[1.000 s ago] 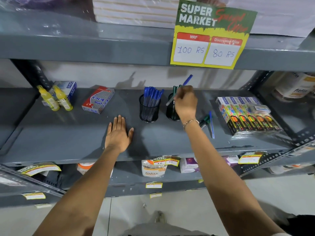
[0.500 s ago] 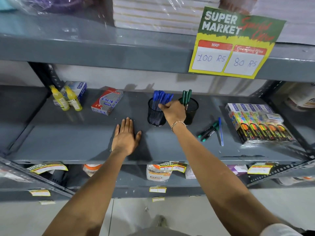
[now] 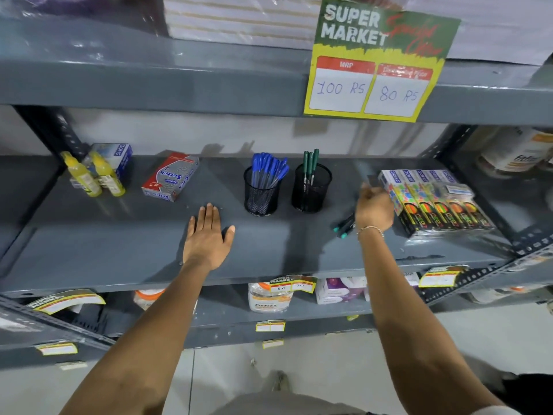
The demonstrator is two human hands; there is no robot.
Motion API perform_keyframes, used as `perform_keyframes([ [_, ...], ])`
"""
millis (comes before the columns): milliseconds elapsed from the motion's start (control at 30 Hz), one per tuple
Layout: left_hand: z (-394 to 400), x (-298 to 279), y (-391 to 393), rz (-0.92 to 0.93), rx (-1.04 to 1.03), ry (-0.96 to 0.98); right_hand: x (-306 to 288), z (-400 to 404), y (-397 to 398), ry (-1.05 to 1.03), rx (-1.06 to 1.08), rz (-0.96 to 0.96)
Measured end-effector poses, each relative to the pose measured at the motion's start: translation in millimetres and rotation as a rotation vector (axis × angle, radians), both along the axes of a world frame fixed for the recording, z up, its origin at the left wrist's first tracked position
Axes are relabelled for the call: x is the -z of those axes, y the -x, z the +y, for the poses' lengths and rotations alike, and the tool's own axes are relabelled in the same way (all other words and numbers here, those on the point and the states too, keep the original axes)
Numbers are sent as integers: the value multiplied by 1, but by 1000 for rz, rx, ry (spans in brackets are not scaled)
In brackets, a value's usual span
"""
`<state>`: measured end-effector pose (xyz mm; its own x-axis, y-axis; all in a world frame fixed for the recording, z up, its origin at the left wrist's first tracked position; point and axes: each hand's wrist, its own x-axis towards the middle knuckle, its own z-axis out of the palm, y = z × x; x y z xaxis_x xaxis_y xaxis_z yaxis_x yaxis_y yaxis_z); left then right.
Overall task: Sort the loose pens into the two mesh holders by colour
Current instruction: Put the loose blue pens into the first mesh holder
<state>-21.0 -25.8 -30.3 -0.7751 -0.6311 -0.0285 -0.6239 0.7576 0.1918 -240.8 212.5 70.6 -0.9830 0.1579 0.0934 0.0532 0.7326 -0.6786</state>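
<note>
left hand (image 3: 208, 236): flat on the grey shelf (image 3: 119, 244), palm down, fingers spread, gripping nothing. Centre of frame, just in front and left of the blue holder.
right hand (image 3: 374, 208): right of centre, over the loose pens, fingers curled down toward the shelf. Motion-blurred, so I cannot tell if it is pinching a pen or holding nothing. Thin bracelet (image 3: 370, 229) on the wrist.
left mesh holder (image 3: 261, 194): black, upright, centre of frame, packed with blue pens (image 3: 269, 169) fanned out and leaning right.
right mesh holder (image 3: 311, 190): black, upright, just right of the first, not touching it. Holds a few green pens (image 3: 309, 161) standing near its back rim.
loose pens (image 3: 344, 226): a couple of dark pens with green caps lying on the shelf, tips pointing lower left, far ends hidden under the right hand. Near the right holder, apart from it.
marker packs (image 3: 434, 202): row of colourful boxes in clear wrap, right side of frame, just beside the right hand.
stapler-pin box (image 3: 170, 176): red and grey, left of centre, lying flat.
glue bottles (image 3: 92, 175): two yellow ones, upper left of the shelf, in front of a blue and white box (image 3: 115, 155).
price sign (image 3: 377, 61): upper right, on the edge of the shelf above, reads 100 Rs and 80 Rs.
lower shelf (image 3: 227, 304): jars and small boxes behind yellow price tags.
</note>
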Motion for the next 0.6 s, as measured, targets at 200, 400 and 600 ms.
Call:
perform_keyframes([
  [200, -1, 4, 1, 13, -2, 13, 16, 42, 10, -160, -16, -217],
  [400, -2, 6, 0, 8, -3, 19, 19, 40, 8, -181, -36, -228],
  [600, 0, 3, 1, 16, -10, 24, 8, 34, 11, 15, -28, -114],
])
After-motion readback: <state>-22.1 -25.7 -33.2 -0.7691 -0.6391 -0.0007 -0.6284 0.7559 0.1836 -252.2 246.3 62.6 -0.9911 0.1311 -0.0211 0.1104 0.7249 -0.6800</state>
